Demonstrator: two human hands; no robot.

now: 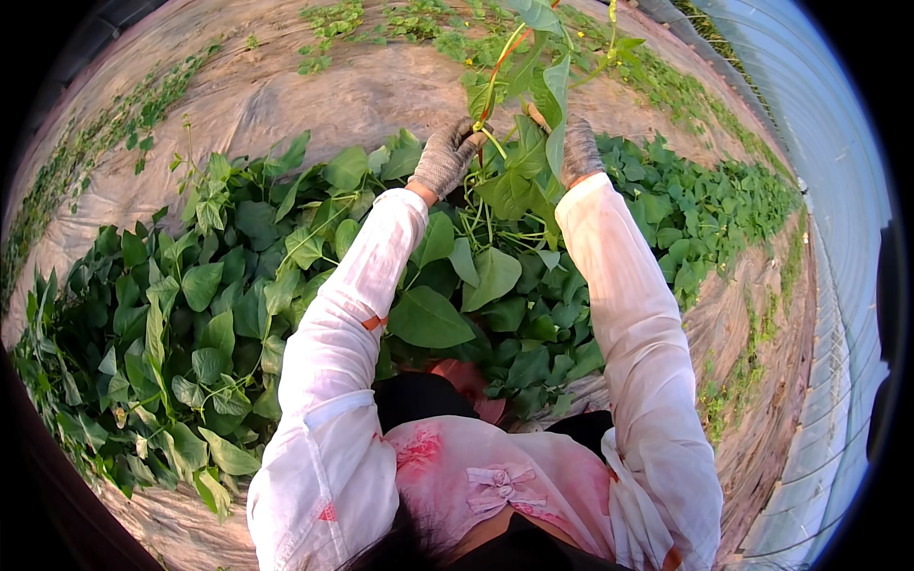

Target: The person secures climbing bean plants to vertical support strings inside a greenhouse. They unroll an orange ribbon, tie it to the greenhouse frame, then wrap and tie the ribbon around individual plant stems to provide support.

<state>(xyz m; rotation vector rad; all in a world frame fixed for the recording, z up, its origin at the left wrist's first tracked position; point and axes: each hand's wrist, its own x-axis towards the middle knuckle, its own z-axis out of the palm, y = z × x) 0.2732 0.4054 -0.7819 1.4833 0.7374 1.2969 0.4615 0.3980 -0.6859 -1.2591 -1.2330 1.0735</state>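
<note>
My left hand [450, 153], in a grey knit glove, pinches a green vine stem [491, 91] at its lower part. A red string [503, 60] runs up along this stem and a short reddish end hangs below the fingers. My right hand [580, 148], gloved as well, is raised at the other side of the same vine. Broad leaves [556, 107] cover part of its fingers, so its hold on the vine cannot be made out. Below both hands spreads a dense row of trifoliate, bean-like plants [428, 314].
Plastic film [335, 96] covers the ground beyond the row. Low creeping plants with small yellow flowers [457, 46] grow across it. On the right curves the ribbed plastic wall of a tunnel greenhouse [821, 143]. A pinkish-red object [475, 389] shows among leaves near my legs.
</note>
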